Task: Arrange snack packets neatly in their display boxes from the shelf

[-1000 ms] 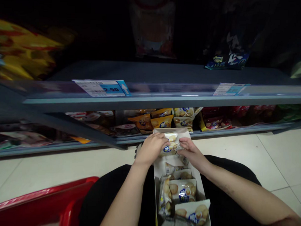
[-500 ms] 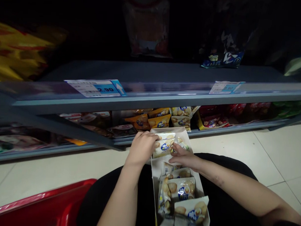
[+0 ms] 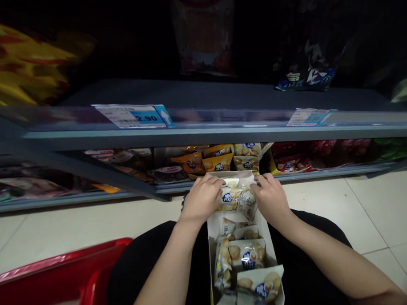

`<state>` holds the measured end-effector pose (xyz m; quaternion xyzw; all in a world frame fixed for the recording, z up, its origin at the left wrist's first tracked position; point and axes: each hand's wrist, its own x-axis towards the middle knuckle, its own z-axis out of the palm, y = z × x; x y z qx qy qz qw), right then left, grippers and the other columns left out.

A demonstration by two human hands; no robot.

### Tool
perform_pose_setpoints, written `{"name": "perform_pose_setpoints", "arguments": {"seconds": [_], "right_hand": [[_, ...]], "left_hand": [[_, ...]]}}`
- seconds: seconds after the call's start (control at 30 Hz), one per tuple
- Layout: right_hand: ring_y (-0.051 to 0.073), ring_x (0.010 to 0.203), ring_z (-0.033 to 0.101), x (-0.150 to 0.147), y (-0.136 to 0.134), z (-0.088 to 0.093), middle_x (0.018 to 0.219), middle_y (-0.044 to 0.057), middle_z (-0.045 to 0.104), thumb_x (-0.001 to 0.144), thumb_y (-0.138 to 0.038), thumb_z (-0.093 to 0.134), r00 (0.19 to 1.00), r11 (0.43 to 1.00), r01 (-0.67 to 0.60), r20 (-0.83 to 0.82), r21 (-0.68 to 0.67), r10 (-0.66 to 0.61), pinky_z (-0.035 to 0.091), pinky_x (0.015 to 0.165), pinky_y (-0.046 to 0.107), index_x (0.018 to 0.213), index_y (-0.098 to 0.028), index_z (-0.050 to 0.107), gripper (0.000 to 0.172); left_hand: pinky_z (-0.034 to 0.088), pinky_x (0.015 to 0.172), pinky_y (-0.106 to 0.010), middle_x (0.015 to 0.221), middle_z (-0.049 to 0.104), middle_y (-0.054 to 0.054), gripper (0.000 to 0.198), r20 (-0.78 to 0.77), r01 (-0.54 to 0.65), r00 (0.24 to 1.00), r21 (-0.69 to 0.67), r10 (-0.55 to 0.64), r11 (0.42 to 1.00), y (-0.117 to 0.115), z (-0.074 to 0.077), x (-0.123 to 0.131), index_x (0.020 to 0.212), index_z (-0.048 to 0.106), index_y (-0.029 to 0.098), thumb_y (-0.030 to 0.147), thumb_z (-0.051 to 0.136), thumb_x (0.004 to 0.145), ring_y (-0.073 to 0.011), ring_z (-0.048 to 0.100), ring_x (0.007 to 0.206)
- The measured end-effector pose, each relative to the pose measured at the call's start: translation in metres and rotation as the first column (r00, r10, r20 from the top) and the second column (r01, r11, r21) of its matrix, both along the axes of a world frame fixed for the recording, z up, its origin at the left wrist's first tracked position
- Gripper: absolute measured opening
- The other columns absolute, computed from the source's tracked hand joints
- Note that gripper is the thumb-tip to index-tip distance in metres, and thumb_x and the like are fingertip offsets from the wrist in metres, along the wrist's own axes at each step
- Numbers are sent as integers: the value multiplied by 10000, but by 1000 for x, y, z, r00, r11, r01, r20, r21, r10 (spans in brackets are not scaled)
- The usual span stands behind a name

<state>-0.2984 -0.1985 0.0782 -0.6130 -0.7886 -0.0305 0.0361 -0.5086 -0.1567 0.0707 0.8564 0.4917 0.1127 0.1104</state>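
A long white cardboard box (image 3: 213,224) lies on my lap, holding several small white snack packets (image 3: 245,255) printed with round biscuits. At the box's far end, both hands grip a bunch of these packets (image 3: 237,199). My left hand (image 3: 203,198) curls around the bunch's left side. My right hand (image 3: 271,197) presses against its right side with the fingers bent over the top.
A grey shelf (image 3: 204,134) with price tags (image 3: 134,116) runs across in front of me. Below it, the bottom shelf holds similar yellow and white snack packets (image 3: 219,162) and red ones (image 3: 290,163). A red basket (image 3: 59,278) sits at lower left on the tiled floor.
My right hand has moved from under the packets up to the bunch's right side. The left hand keeps its grip with little movement.
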Motion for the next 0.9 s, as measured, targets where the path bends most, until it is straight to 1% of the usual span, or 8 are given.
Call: {"name": "perform_pose_setpoints", "arguments": {"seconds": [0.2,0.37,0.47,0.63,0.7,0.77,0.83,0.9], "right_hand": [[377,1415,277,-13,-1,-28,1501,270,361,855,-173,565,982,996,-72,177,50,62,320,1068,481,988,-5,721,265],[353,1411,302,-17,-2,-32,1487,257,393,876,-122,507,988,999,-53,149,8,51,333,1065,454,1094,5,680,306],[360,1287,447,-15,-5,-13,1366,241,533,859,-136,537,995,998,-48,84,-39,51,398,972,433,1008,-55,703,237],[239,742,607,16,-1,20,748,88,666,876,-222,534,979,975,59,-178,-215,-99,424,665,339,913,-159,618,112],[171,556,532,34,7,26,594,-15,578,863,-279,555,867,935,43,-451,-353,-211,376,547,282,934,-204,536,105],[128,448,446,46,15,28,520,-83,497,819,-338,606,617,870,-51,-701,-490,-359,332,466,238,957,-235,461,225],[98,397,397,50,20,30,504,-106,480,757,-361,669,330,795,-171,-794,-582,-510,305,415,206,966,-242,443,330],[85,399,420,47,21,33,535,-83,531,733,-376,690,131,725,-318,-786,-611,-605,306,401,189,971,-228,487,347]], "left_hand": [[437,861,-377,989,715,-72,285,30,139,990,-19,-138,990,-6,3,14,940,681,185,46,445,859,-253,596,1024],[466,850,-344,998,719,-67,305,-10,223,973,-227,-231,948,-16,1,32,925,674,199,38,440,814,-234,635,980],[477,824,-369,1041,709,-103,306,-58,134,986,-266,-155,955,-15,-5,32,992,663,190,73,425,841,-258,652,971],[485,822,-345,1058,702,-77,279,-37,121,990,-261,-135,958,-12,0,19,1041,649,217,121,470,849,-252,651,1002],[489,853,-360,1108,686,-63,254,10,127,992,-227,-128,965,-16,10,17,1079,626,225,190,532,846,-258,640,1029],[481,924,-397,1244,628,-73,385,106,156,985,-185,-138,970,-24,21,20,1167,578,225,337,646,805,-283,593,1130],[443,1011,-448,1421,502,-92,697,206,222,960,-152,-189,963,-34,29,25,1316,483,234,457,744,710,-318,501,1262],[426,1039,-474,1493,432,-85,815,287,277,929,-119,-234,953,-41,31,29,1422,386,269,433,751,712,-325,469,1306]]}}
